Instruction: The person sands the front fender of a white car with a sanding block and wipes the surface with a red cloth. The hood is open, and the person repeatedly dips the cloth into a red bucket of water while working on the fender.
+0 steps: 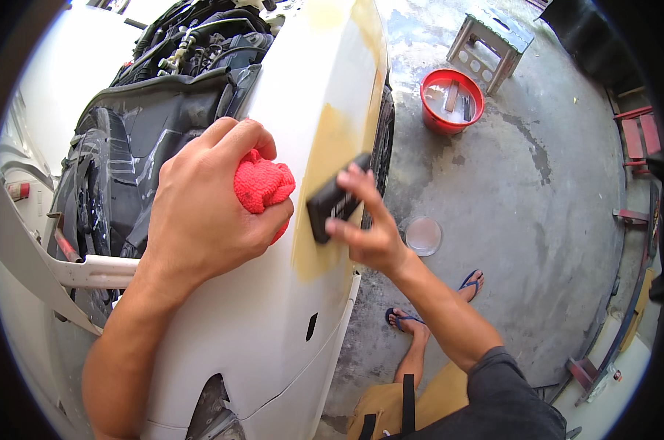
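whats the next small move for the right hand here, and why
Probably slide the black rectangular block along the yellowish patch on the white car fender: the right hand grips it over that patch, while the left hand holds the crumpled red cloth off to the patch's left.

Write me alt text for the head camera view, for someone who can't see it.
A person's right hand holds a black block at a yellowish patch on a white car panel, while the left hand grips a crumpled red cloth. The engine bay is exposed at upper left; a red bucket stands on the concrete floor.
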Demonstrator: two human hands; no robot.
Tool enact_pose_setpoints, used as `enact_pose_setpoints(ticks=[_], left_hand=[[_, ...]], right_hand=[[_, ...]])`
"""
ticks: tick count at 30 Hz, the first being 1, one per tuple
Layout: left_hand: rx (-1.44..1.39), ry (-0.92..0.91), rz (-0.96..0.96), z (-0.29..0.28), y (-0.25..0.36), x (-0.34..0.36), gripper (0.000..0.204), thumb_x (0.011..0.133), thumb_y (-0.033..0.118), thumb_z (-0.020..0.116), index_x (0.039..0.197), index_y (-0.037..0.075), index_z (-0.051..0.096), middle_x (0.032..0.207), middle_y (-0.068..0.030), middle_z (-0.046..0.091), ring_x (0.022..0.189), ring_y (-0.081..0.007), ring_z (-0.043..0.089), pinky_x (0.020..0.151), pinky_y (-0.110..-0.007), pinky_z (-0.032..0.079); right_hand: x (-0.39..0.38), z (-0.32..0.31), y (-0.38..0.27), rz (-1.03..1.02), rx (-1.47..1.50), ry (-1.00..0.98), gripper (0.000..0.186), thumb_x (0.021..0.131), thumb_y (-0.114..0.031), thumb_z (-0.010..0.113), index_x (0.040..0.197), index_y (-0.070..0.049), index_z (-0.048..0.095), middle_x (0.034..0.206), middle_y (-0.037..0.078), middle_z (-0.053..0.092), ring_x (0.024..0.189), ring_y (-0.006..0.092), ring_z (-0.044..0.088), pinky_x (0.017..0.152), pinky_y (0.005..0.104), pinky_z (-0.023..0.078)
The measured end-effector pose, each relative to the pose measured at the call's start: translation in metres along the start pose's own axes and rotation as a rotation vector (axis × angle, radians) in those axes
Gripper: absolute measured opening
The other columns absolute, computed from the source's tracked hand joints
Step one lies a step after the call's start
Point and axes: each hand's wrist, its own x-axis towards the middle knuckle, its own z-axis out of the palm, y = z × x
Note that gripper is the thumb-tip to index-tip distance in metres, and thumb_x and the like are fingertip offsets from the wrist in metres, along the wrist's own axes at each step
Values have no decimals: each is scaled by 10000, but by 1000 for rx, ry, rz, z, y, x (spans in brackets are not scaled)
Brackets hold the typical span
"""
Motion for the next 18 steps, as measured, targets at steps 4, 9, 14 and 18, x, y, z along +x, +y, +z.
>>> enact_pose_setpoints(ticks=[4, 9, 14, 18], left_hand=[[7, -15, -4, -1, 1, 0, 331, 724, 109, 781, 1021, 57, 643, 1005, -115, 666, 904, -354, 689, 835, -430, 547], [-5, -17, -17, 0, 3, -2, 327, 719, 128, 793, 1006, 59, 652, 997, -119, 668, 907, -358, 691, 831, -442, 549], [-22, -7, -13, 1, 3, 0, 331, 711, 164, 814, 994, 71, 669, 987, -119, 673, 919, -369, 693, 823, -464, 553], [14, -19, 4, 0, 2, 0, 328, 719, 157, 809, 1000, 69, 664, 988, -108, 672, 915, -357, 695, 825, -461, 555]], right_hand=[[-24, 21, -33, -35, 170, 82, 449, 867, 13, 708, 1165, -319, 763, 1614, 154, 497, 1502, 485, 444, 1299, 627, 120], [3, 14, -22, 159, 160, 40, 582, 805, 110, 660, 1218, -284, 776, 1629, 153, 488, 1555, 403, 399, 1303, 575, 81], [-51, 33, -60, 157, 401, 21, 622, 767, 110, 653, 1195, -321, 790, 1663, 136, 469, 1580, 443, 340, 1299, 600, 0], [5, 13, -17, 244, 239, 52, 600, 767, 135, 659, 1210, -256, 768, 1680, 162, 433, 1602, 447, 286, 1275, 639, 70]])
